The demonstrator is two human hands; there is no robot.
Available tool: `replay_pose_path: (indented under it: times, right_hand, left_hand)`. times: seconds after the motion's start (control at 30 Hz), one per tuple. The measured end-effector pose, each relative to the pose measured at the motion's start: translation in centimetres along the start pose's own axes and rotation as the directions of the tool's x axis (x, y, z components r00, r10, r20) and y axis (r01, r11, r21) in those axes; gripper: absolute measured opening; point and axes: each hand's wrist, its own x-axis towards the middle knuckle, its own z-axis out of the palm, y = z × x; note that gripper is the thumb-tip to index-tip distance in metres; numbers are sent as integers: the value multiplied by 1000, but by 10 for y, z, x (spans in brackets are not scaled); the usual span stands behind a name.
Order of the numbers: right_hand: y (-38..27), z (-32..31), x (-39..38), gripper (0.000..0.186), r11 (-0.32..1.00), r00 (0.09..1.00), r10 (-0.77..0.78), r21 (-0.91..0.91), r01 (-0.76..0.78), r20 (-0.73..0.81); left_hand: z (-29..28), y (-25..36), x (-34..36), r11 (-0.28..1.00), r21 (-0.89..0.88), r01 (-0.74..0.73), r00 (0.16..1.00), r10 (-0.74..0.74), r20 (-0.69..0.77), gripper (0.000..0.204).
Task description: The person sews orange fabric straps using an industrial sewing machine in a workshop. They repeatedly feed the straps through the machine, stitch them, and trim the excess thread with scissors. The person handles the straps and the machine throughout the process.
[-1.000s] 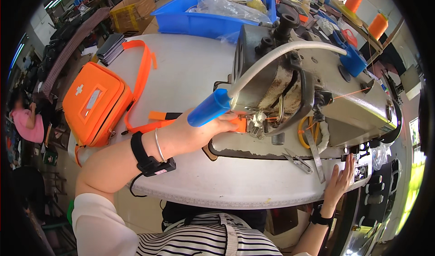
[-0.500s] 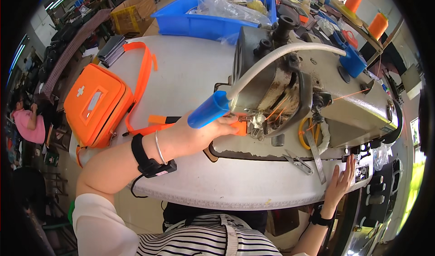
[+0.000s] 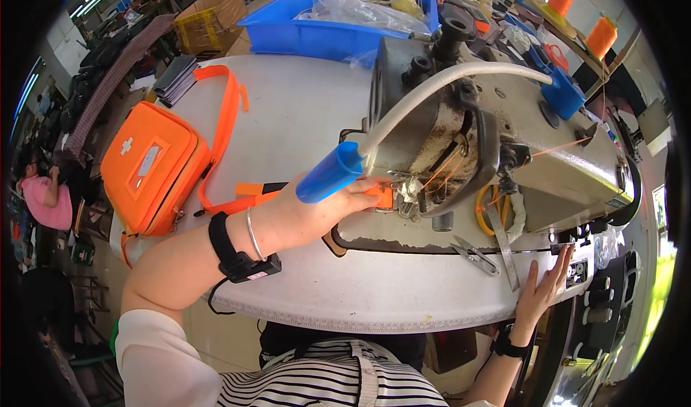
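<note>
My left hand [image 3: 317,209] reaches across to the sewing machine [image 3: 497,119], its fingers pressing on an orange webbing strap [image 3: 378,198] at the presser foot [image 3: 410,195]. A blue lamp head [image 3: 330,173] on a white flexible neck partly covers the hand. Leftward from there, the strap runs to an orange pouch [image 3: 155,166] with a white cross, lying at the table's left end. My right hand [image 3: 543,288] lies at the table's right front edge, fingers stretched out and holding nothing. Its fingertips are beside the bobbin winder [image 3: 561,247].
Thread snips [image 3: 475,257], a metal ruler [image 3: 504,252] and a yellow ring [image 3: 484,209] lie by the machine. Behind is a blue bin [image 3: 309,36] with plastic bags. Orange thread cones [image 3: 601,38] stand at the back right. A person in pink [image 3: 47,198] sits far left.
The blurred part on the machine's head now looks sharper, its orange threads shifted slightly. My hands stay almost in place, and the whole view has shifted a little.
</note>
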Motion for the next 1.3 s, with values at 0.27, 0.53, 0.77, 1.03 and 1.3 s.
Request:
replay_pose_path:
  times: [0.27, 0.53, 0.77, 1.03, 1.3]
  right_hand:
    - [-2, -1, 0, 61, 1000, 1000, -7, 6, 7, -6]
    - [-3, -1, 1, 60, 999, 1000, 9, 37, -9, -3]
    - [-5, -1, 1, 60, 999, 999, 35, 36, -36, 11]
    - [0, 1, -1, 59, 998, 1000, 19, 67, -20, 4]
    - [-3, 0, 1, 59, 995, 1000, 26, 96, -26, 7]
  left_hand:
    - [-8, 9, 5, 997, -5, 79, 996, -79, 44, 26]
    - [-9, -2, 6, 991, -136, 16, 1000, -14, 13, 23]
    - [-6, -1, 5, 998, -49, -32, 999, 30, -37, 23]
    - [-7, 7, 7, 842, -451, 297, 954, -287, 92, 27]
    - [1, -6, 2, 991, -132, 0, 993, -16, -113, 21]
